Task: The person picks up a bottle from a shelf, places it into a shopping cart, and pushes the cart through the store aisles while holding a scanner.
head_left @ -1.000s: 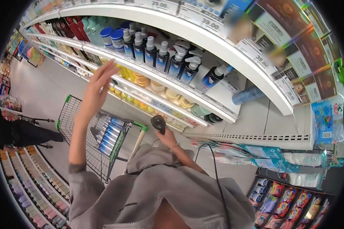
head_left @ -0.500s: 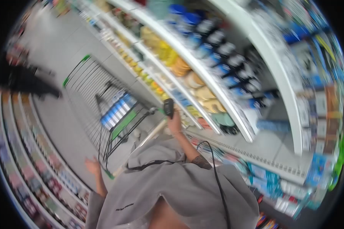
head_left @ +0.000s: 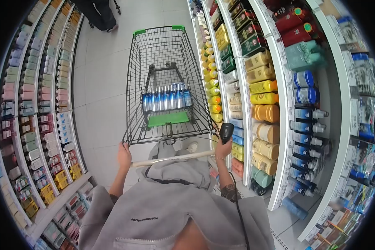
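Observation:
My right hand (head_left: 223,149) is closed around a black handheld barcode scanner (head_left: 226,132), beside the right end of the cart's pale handle (head_left: 175,158). A dark cable runs down past my right forearm. My left hand (head_left: 124,155) grips the shopping cart (head_left: 128,100) at its near left corner, by the handle's left end; its fingertips are partly hidden. The black wire cart has green corner caps and stands straight ahead of me. Inside it, a row of several blue-and-silver bottles (head_left: 164,99) stands behind a green panel (head_left: 168,119).
Shelves (head_left: 281,175) of bottles and jars line my right side closely. More shelves (head_left: 37,112) with small packages run along the left. Grey tiled floor (head_left: 104,83) lies between them. A person in dark trousers (head_left: 96,14) stands farther up the aisle on the left.
My view has swung round to line up with the aisle and cart. My left hand, spread and apart from the cart before, now grips its corner. The scanner stays in my right hand.

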Motion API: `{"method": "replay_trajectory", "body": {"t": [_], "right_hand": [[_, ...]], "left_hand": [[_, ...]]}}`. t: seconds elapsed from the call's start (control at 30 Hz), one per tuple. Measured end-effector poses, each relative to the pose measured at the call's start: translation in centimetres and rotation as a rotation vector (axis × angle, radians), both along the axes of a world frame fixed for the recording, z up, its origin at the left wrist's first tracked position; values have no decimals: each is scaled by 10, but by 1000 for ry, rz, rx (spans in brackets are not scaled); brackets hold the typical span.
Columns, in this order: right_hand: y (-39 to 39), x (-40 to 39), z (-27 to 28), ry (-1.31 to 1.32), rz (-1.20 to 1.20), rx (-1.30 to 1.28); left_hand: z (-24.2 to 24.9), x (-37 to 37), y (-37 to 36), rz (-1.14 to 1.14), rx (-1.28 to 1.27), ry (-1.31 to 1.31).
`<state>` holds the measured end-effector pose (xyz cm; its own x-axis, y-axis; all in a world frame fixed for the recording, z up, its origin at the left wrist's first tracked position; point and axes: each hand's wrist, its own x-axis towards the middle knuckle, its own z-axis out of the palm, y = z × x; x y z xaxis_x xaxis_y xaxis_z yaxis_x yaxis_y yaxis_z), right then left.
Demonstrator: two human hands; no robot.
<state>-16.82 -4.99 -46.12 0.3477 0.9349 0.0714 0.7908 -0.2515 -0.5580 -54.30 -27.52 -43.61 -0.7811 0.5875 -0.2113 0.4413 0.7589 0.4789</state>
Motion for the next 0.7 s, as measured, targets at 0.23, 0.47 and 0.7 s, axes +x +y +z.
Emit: {"method": "replay_trajectory", "body": {"t": [0.23,0.47,0.7], "right_hand": [[2,-27,-4,-69,39,-11],[26,-67,1,-74,73,26],[61,-102,-9,-41,27,-10]], "left_hand": [[-2,-46,17,-55,-28,-8],[-4,-86,40,-37,38,-24],[-21,-134,70,-18,38,-12]]}}
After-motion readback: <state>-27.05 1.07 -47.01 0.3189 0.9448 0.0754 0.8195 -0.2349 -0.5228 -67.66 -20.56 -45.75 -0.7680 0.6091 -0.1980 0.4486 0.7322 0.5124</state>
